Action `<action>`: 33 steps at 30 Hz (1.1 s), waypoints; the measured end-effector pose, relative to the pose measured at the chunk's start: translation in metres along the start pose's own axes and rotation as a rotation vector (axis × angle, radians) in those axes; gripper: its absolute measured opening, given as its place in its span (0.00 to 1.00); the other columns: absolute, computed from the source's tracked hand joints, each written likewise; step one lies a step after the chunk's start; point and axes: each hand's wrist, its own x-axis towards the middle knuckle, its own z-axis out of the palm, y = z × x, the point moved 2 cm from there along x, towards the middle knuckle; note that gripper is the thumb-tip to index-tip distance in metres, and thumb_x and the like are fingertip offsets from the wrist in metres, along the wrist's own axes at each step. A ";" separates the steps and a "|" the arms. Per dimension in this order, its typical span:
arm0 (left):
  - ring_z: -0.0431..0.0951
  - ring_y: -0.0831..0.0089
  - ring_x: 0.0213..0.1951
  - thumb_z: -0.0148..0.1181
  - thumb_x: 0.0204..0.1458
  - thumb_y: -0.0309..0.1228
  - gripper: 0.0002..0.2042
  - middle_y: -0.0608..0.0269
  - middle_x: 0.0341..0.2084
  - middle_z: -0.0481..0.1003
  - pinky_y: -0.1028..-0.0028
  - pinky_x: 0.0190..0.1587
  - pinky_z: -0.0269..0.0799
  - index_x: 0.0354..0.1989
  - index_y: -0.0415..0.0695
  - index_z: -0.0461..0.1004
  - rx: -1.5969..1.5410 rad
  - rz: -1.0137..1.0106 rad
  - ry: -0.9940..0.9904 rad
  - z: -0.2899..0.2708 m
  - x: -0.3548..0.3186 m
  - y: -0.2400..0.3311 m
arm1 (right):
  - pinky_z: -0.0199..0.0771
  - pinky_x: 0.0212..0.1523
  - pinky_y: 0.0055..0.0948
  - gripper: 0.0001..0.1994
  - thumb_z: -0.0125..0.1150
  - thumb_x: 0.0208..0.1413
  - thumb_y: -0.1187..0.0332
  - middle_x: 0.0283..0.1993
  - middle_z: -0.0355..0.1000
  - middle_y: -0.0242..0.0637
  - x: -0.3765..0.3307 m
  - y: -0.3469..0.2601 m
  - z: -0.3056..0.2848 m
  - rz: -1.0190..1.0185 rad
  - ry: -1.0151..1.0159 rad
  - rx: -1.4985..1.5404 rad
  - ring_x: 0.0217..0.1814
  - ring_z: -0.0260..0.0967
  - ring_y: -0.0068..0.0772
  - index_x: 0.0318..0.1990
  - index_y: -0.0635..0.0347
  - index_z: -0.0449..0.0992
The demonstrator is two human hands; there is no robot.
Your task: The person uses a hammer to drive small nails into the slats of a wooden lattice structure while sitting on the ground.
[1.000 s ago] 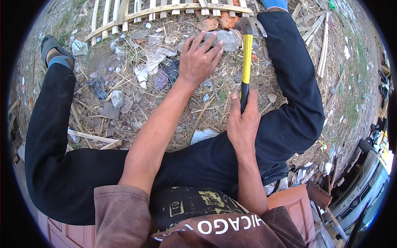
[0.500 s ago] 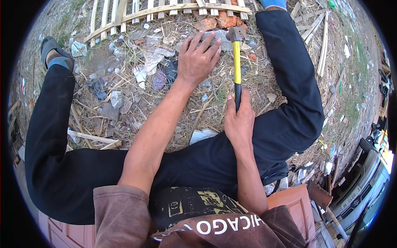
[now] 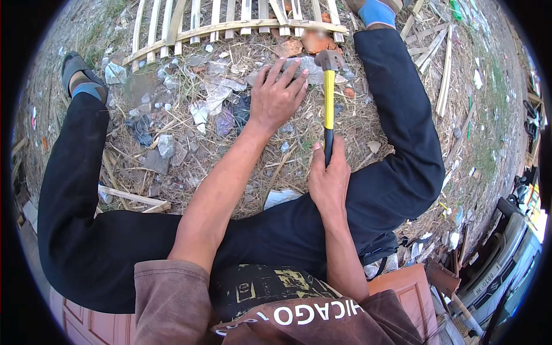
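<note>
With the middle of the view as the hub of the dial, the left hand (image 3: 277,100) lies palm down at twelve o'clock, its fingers released and fanned out over the left part of a grey stone slab (image 3: 307,70); whether anything sits under the palm cannot be seen. The right hand (image 3: 330,178) is at three o'clock, close to the hub, its fingers wrapped around the black end of a hammer (image 3: 329,103). The yellow part of the handle points up toward one o'clock, where the metal head is over the slab's right end, just beside the left fingertips. Whether the head touches the stone cannot be told.

Beyond the slab, orange brick pieces (image 3: 317,41) lie at about half past twelve, one of them blurred. A wooden lattice (image 3: 247,24) of pale slats on a curved strip spans eleven to half past twelve. A purple wrapper (image 3: 224,122) lies between ten and eleven o'clock from the hub, near the left wrist, and a grey rock (image 3: 165,146) lies between nine and ten. All of these are on the straw-strewn ground (image 3: 270,161). Loose wooden strips (image 3: 444,77) lie at two o'clock, outside the bent right leg (image 3: 402,109). The left leg (image 3: 66,190) bends around nine o'clock, its sandalled foot (image 3: 82,75) at ten.
</note>
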 end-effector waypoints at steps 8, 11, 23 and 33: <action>0.74 0.63 0.55 0.67 0.52 0.36 0.13 0.66 0.53 0.78 0.62 0.54 0.66 0.46 0.52 0.83 -0.051 -0.031 -0.007 -0.008 0.012 -0.003 | 0.69 0.33 0.43 0.15 0.63 0.59 0.69 0.27 0.72 0.47 0.061 -0.013 -0.016 -0.064 0.142 0.083 0.28 0.73 0.47 0.49 0.65 0.69; 0.74 0.63 0.55 0.68 0.51 0.38 0.14 0.66 0.54 0.77 0.64 0.53 0.67 0.47 0.52 0.83 -0.064 0.002 -0.039 -0.006 0.017 -0.006 | 0.71 0.35 0.41 0.18 0.69 0.53 0.71 0.28 0.73 0.43 0.102 -0.009 -0.013 -0.071 0.111 0.183 0.29 0.72 0.47 0.48 0.65 0.70; 0.72 0.55 0.54 0.73 0.42 0.33 0.23 0.59 0.55 0.73 0.61 0.56 0.74 0.51 0.51 0.81 -0.254 0.169 -0.211 -0.013 0.028 -0.033 | 0.75 0.45 0.37 0.28 0.77 0.41 0.71 0.43 0.79 0.51 0.152 0.009 0.015 -0.318 0.064 0.204 0.45 0.79 0.48 0.51 0.64 0.71; 0.73 0.54 0.52 0.72 0.44 0.35 0.23 0.55 0.51 0.74 0.60 0.54 0.75 0.52 0.51 0.80 -0.217 0.312 -0.228 -0.008 0.041 -0.042 | 0.75 0.45 0.38 0.29 0.78 0.42 0.72 0.42 0.79 0.49 0.148 0.001 0.009 -0.286 0.010 0.165 0.45 0.79 0.45 0.53 0.64 0.72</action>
